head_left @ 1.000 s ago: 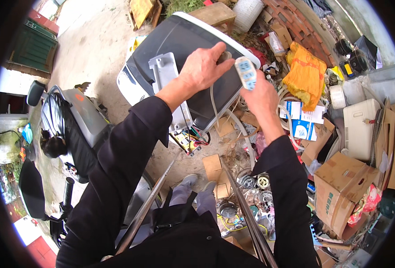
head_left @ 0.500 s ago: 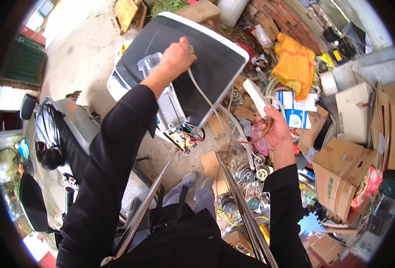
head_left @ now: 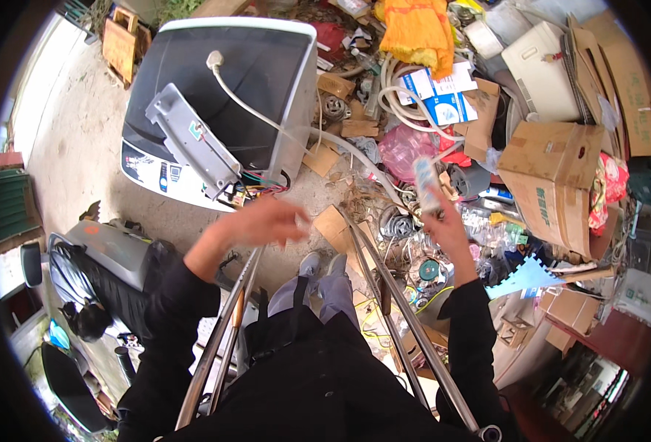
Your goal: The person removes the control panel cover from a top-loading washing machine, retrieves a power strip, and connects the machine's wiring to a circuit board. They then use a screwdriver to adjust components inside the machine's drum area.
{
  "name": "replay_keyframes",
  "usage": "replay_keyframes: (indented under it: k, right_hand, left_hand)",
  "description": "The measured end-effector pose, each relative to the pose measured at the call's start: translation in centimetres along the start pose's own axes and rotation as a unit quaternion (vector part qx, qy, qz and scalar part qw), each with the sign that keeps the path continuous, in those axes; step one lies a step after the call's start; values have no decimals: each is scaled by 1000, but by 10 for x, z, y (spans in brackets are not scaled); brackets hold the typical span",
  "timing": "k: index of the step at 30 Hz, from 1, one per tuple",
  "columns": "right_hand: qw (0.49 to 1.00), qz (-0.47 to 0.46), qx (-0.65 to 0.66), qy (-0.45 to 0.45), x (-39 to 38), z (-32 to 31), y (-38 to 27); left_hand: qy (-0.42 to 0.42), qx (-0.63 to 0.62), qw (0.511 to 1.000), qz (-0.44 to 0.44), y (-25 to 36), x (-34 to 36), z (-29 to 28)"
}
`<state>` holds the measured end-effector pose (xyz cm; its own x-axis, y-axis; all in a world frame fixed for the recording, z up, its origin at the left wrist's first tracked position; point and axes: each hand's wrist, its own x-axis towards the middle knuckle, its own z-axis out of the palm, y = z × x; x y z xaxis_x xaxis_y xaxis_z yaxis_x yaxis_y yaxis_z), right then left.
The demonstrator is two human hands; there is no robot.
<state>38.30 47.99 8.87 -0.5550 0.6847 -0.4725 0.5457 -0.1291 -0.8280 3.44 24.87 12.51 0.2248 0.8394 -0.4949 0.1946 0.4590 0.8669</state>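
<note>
In my right hand (head_left: pixel 448 228) is a white power strip (head_left: pixel 426 180), blurred by motion, gripped at its lower end. My left hand (head_left: pixel 266 221) hangs empty with fingers apart, just below a bundle of coloured wires (head_left: pixel 263 180). Those wires come out at the end of a long grey plastic panel (head_left: pixel 196 144). The panel lies across the dark lid of a white washing machine (head_left: pixel 266 81). On that lid rests a white plug (head_left: pixel 215 60), its pale cord trailing right over the machine's edge.
Left of me stands a grey motorcycle (head_left: pixel 104 254). Metal bars (head_left: pixel 219 339) flank my legs. Rightward lie a coiled pale hose (head_left: pixel 392 96), an orange sack (head_left: pixel 417 33), a pink plastic bag (head_left: pixel 406 151), a cardboard box (head_left: pixel 546 184) and loose motor parts (head_left: pixel 399 221).
My left hand has left the plug on the lid and come back toward me. The power strip in my right hand has moved slightly down. My view has shifted, so the machine appears further left.
</note>
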Motion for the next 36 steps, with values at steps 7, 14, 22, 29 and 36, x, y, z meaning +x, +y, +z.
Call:
replay_keyframes:
  k: [7, 14, 22, 29, 36]
  right_hand:
    - [957, 144, -7, -253, -126, 30, 96]
    - [976, 35, -195, 91, -185, 134, 125]
    - [969, 139, -193, 71, -311, 131, 125]
    - [914, 350, -119, 167, -396, 155, 193]
    - [826, 490, -122, 251, -443, 192, 242]
  left_hand:
    - [-269, 90, 932, -226, -152, -18, 71]
    - [-270, 213, 913, -219, -177, 0, 98]
    - [-270, 247, 911, -189, -163, 7, 108]
    - [-323, 281, 878, -214, -160, 17, 117]
    - [-154, 99, 939, -290, -159, -13, 81]
